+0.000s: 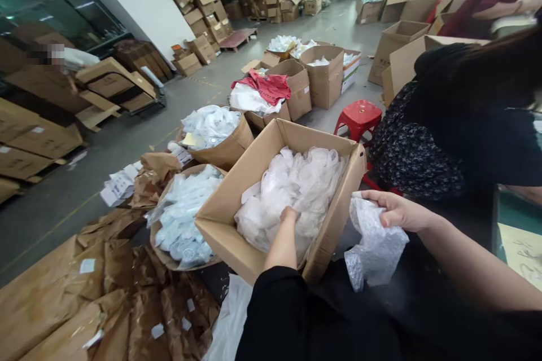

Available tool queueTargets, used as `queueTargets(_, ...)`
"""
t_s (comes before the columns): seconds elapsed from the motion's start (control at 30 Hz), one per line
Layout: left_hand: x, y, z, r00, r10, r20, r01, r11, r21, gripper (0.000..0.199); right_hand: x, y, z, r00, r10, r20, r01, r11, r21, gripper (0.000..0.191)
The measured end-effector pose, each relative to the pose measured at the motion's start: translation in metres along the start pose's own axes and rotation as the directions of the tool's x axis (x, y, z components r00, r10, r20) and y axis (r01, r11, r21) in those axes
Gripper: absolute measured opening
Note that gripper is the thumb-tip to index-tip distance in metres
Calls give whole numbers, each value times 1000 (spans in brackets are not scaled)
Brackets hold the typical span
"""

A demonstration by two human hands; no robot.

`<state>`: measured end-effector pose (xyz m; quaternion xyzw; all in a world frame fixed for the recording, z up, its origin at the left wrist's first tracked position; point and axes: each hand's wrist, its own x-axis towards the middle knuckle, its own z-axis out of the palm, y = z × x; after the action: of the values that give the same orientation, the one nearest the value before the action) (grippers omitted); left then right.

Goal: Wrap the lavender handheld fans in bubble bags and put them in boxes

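Observation:
My left hand (pixel 290 215) reaches down into an open cardboard box (pixel 224 208) and touches the pile of clear bubble wrap bags (pixel 313 177) inside. Its fingers are turned away among the plastic, so their grip is hidden. To the right of the box, my right hand (pixel 396 211) pinches a crumpled bubble wrap bag (pixel 376 245) by its upper part. That bag hangs down over my dark clothing, apart from the box.
Bins of pale blue bagged items (pixel 186 225) stand left of the box, with brown paper-wrapped bundles (pixel 139 299) in front. A red stool (pixel 359 115) and a seated person (pixel 474 107) are at right. Several cartons (pixel 326 76) stand beyond, and a person works at far left.

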<state>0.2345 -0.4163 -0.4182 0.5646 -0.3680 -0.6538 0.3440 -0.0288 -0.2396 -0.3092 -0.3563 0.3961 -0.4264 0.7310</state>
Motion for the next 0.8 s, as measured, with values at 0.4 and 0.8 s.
queueTargets(0.4, -49, 61, 31, 920, 112, 376, -159, 983, 94, 28, 12, -21, 28, 886, -411, 214, 453, 670, -589, 19)
queueTargets(0.8, -168, 50, 45, 881, 169, 441, -136, 985, -106, 67, 9, -11, 23, 863, -487, -134, 411, 831, -374, 29)
